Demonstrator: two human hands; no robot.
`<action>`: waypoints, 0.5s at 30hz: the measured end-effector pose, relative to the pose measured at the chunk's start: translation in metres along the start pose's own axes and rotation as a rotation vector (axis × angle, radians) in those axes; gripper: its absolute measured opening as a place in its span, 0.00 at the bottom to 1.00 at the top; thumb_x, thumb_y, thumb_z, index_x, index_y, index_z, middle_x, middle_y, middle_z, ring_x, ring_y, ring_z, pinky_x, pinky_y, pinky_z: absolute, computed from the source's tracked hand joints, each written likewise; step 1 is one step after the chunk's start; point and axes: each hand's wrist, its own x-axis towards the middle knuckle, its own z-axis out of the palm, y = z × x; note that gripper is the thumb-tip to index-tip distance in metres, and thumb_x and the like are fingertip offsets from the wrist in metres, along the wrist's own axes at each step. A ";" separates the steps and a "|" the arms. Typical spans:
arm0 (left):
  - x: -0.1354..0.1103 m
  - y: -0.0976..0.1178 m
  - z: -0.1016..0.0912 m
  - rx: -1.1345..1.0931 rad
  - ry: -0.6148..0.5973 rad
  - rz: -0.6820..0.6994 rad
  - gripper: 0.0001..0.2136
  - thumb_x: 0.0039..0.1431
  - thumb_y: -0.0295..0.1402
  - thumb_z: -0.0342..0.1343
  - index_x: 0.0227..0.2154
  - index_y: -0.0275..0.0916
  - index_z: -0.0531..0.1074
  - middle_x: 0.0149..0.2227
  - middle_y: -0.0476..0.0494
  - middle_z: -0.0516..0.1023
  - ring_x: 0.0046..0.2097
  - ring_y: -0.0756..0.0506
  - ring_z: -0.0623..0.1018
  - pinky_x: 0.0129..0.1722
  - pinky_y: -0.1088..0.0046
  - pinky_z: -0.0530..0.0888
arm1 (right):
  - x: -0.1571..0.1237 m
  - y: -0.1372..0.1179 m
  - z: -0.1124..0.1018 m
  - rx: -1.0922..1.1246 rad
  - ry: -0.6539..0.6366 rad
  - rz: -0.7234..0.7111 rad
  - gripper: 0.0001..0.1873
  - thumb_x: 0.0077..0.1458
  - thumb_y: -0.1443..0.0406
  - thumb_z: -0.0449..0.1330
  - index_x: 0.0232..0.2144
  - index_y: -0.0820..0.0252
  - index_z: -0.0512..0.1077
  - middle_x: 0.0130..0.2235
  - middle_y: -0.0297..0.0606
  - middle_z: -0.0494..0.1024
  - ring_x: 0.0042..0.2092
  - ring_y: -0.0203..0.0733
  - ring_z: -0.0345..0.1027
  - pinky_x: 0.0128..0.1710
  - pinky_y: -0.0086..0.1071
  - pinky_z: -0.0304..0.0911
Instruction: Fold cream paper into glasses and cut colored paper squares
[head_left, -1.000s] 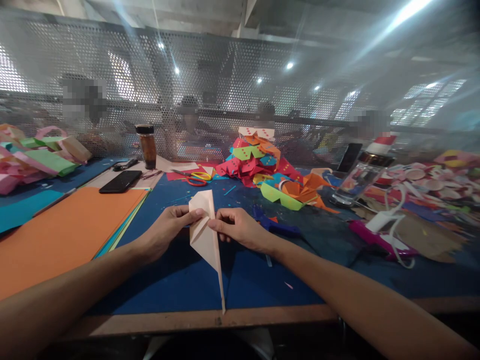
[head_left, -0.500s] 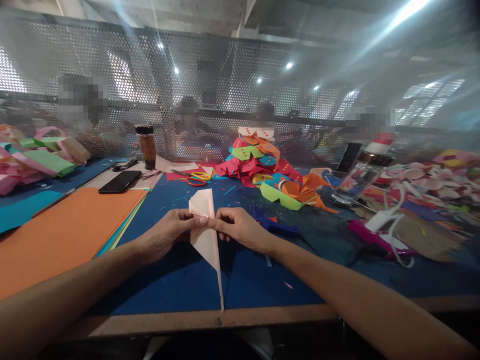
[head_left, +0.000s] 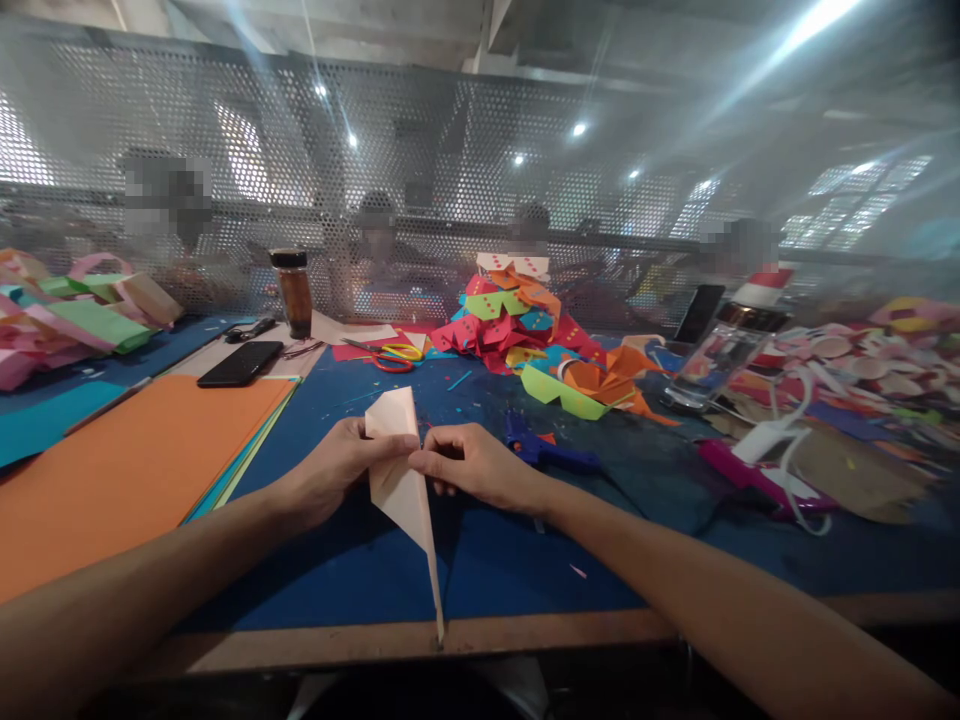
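A pale cream sheet of folded paper [head_left: 397,495] stands up in front of me, with a long narrow folded strip along its right edge that reaches down to the table's front edge. My left hand [head_left: 341,465] is closed on its left part, thumb lying across the front. On the other side my right hand [head_left: 465,465] pinches the folded edge between thumb and forefinger. The fingers behind the paper are hidden. Just right of my right hand a blue glue gun [head_left: 551,450] lies on the blue tabletop [head_left: 510,575].
Orange paper sheets [head_left: 127,460] and a black phone [head_left: 241,363] lie at the left. Scissors [head_left: 390,354], a jar [head_left: 292,295] and colourful cut-paper pieces [head_left: 502,325] are farther back. At the right are a bottle [head_left: 720,355] and a magenta-and-white power strip [head_left: 757,480].
Both hands and the paper have shifted slightly toward me, and the paper slightly left. The right thumb now lies on the fold a little lower than the left thumb.
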 end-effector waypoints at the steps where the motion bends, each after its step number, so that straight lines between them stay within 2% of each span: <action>1: 0.000 0.000 0.000 -0.007 0.028 0.008 0.10 0.48 0.38 0.66 0.25 0.34 0.78 0.25 0.43 0.82 0.26 0.46 0.78 0.28 0.74 0.72 | 0.000 0.000 0.000 0.001 -0.003 0.000 0.19 0.58 0.51 0.58 0.26 0.59 0.67 0.24 0.30 0.69 0.26 0.33 0.62 0.26 0.28 0.57; 4: 0.001 0.001 -0.002 -0.024 0.066 0.016 0.10 0.47 0.37 0.67 0.24 0.34 0.78 0.24 0.44 0.81 0.25 0.46 0.78 0.28 0.73 0.72 | 0.000 0.001 0.000 -0.013 -0.008 -0.002 0.18 0.59 0.51 0.57 0.27 0.59 0.67 0.24 0.31 0.70 0.25 0.33 0.62 0.26 0.29 0.57; 9: 0.000 0.001 -0.001 -0.027 -0.015 -0.036 0.11 0.44 0.35 0.69 0.29 0.33 0.80 0.27 0.42 0.82 0.28 0.47 0.78 0.29 0.75 0.72 | -0.001 0.000 0.000 -0.030 0.009 -0.018 0.17 0.59 0.54 0.57 0.26 0.59 0.67 0.25 0.31 0.70 0.26 0.33 0.62 0.27 0.30 0.58; 12: -0.001 0.002 -0.001 -0.011 -0.022 -0.044 0.11 0.45 0.36 0.68 0.29 0.33 0.80 0.26 0.42 0.82 0.28 0.47 0.78 0.30 0.75 0.72 | -0.001 -0.001 0.001 -0.036 0.017 -0.005 0.16 0.59 0.54 0.57 0.26 0.59 0.66 0.25 0.31 0.70 0.26 0.33 0.63 0.27 0.29 0.59; 15: -0.002 0.005 -0.002 -0.011 0.016 -0.013 0.10 0.46 0.36 0.68 0.29 0.35 0.80 0.27 0.43 0.82 0.28 0.47 0.78 0.30 0.74 0.72 | -0.001 -0.003 0.002 -0.045 0.090 -0.033 0.12 0.60 0.56 0.55 0.31 0.58 0.67 0.26 0.31 0.69 0.27 0.33 0.63 0.28 0.29 0.61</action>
